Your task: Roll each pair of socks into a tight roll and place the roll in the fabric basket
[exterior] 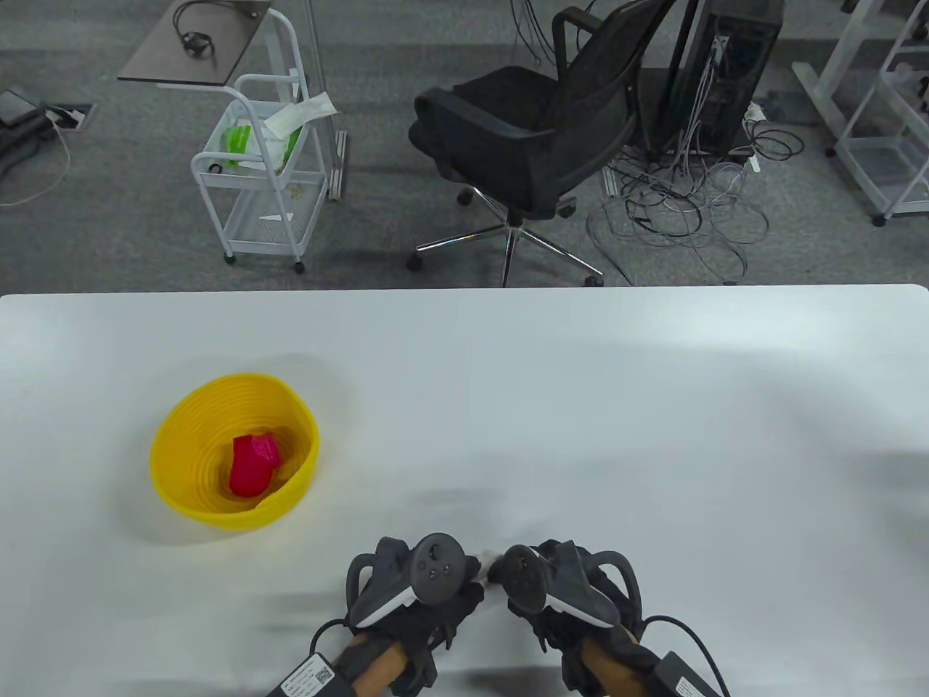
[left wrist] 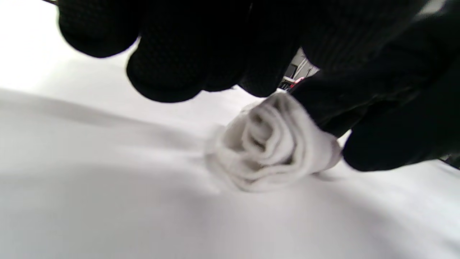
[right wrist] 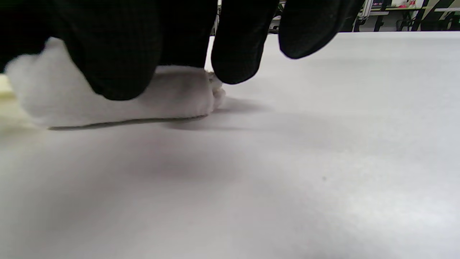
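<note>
White cotton, wound into a spiral: the sock roll (left wrist: 273, 144) lies on the table (exterior: 653, 406) at the near edge, between the two hands and mostly hidden under them from above. The left hand (exterior: 414, 588) curls its fingers (left wrist: 165, 68) over the top of the roll, and the right hand (exterior: 559, 588) has fingers (right wrist: 118, 61) curled down over the other end, so both hands hold the same roll. The spiral end looks loose, its layers gaping. That is the risk: if either hand lets go before the cuff is tucked or the coil squeezed tighter, the sock could spring open. Lifting it one-handed by the outer layer could also let it unwind on the way. The yellow basket (exterior: 170, 443) sits well to the left, already holding a pink roll (exterior: 254, 465); a careless toss could miss its rim.
</note>
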`<state>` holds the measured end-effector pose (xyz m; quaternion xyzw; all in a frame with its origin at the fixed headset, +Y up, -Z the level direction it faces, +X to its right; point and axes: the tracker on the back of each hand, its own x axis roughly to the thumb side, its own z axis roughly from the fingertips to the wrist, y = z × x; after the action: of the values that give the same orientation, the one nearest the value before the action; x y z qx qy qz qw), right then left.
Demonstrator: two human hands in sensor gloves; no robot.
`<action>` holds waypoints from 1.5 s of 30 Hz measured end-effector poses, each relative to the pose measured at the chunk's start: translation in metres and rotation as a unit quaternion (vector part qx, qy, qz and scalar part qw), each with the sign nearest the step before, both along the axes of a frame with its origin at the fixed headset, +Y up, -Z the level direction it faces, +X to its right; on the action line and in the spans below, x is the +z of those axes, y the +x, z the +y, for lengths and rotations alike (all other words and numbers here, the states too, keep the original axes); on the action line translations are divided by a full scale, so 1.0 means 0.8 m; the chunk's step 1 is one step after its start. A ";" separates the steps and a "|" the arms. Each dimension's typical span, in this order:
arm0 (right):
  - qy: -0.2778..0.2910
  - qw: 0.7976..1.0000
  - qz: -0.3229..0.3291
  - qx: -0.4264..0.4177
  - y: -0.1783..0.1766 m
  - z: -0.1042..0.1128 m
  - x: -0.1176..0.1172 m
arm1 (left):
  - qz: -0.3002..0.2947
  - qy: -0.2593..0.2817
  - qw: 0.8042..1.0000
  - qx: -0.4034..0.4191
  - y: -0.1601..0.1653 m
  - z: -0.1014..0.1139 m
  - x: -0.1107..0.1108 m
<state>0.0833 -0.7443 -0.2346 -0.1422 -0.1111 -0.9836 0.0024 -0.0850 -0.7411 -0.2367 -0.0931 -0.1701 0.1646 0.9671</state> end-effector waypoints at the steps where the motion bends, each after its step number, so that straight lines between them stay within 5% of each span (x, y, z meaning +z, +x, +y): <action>1: 0.003 1.000 -0.004 0.002 0.000 -0.001 -0.001 | -0.003 0.007 1.000 -0.006 0.002 0.001 0.002; 8: 0.012 0.999 -0.032 -0.016 0.000 -0.007 -0.004 | -0.009 -0.008 0.996 -0.092 0.017 -0.015 0.006; 15: 0.015 0.998 -0.043 -0.038 0.003 -0.005 -0.006 | -0.005 0.010 0.996 -0.091 0.018 -0.026 0.001; 25: 0.055 0.995 0.027 -0.084 0.007 0.040 0.010 | -0.017 -0.024 0.997 -0.073 0.016 -0.027 -0.002; 30: 0.029 0.998 0.051 0.005 -0.007 0.026 0.016 | -0.017 -0.039 0.997 -0.059 0.013 -0.029 -0.003; 45: -0.008 1.000 -0.019 -0.012 0.009 -0.002 -0.007 | -0.003 0.025 0.999 -0.041 0.008 0.000 0.005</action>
<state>0.0906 -0.7461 -0.2399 -0.1252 -0.1175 -0.9851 -0.0123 -0.0786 -0.7414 -0.2325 -0.0766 -0.1734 0.1202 0.9745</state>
